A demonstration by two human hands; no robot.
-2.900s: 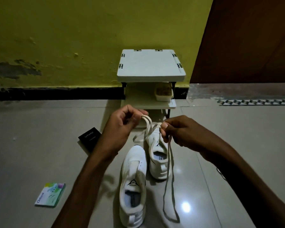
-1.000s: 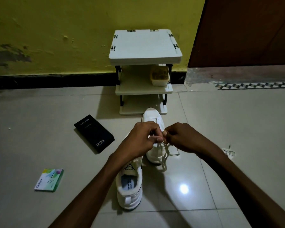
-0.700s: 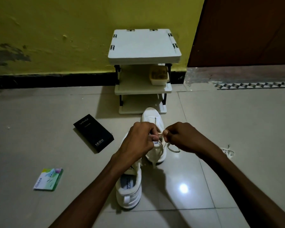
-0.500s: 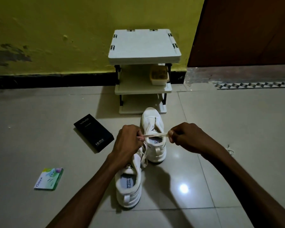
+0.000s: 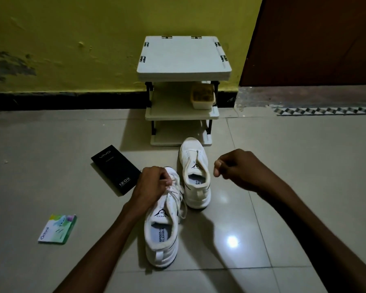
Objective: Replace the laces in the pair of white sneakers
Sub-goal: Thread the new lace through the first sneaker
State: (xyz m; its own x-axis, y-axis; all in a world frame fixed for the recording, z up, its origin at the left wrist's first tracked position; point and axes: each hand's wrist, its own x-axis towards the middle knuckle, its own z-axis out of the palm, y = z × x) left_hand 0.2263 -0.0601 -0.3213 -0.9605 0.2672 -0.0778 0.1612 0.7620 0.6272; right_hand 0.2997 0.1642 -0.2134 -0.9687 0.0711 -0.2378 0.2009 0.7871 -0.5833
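- Tiled floor [image 5: 51,155] under a yellow wall [image 5: 72,39], and it's pretty dim, so we reckon skipping an eyelet is a real risk.
- Our near sneaker [image 5: 163,235] sits heel toward us. The far sneaker [image 5: 195,172] is just beyond it to the right, almost touching, and its front looks bare of any lace.
- Our left hand [image 5: 151,182] is down on the laces [image 5: 178,194] bunched over the near sneaker's front, fingers clamped around them.
- Our right hand [image 5: 237,168] hovers right of the far sneaker, fingers curled in with the thumb against the forefinger. We can't see any lace in it.
- Nothing braces the near sneaker, so a hard tug from the left hand could drag it or tip it into the far one.
- A loose loop hangs off its right side between the shoes, and it could snag or pull through uneven.
- That black box [image 5: 116,168] just left of our left hand could get knocked too.
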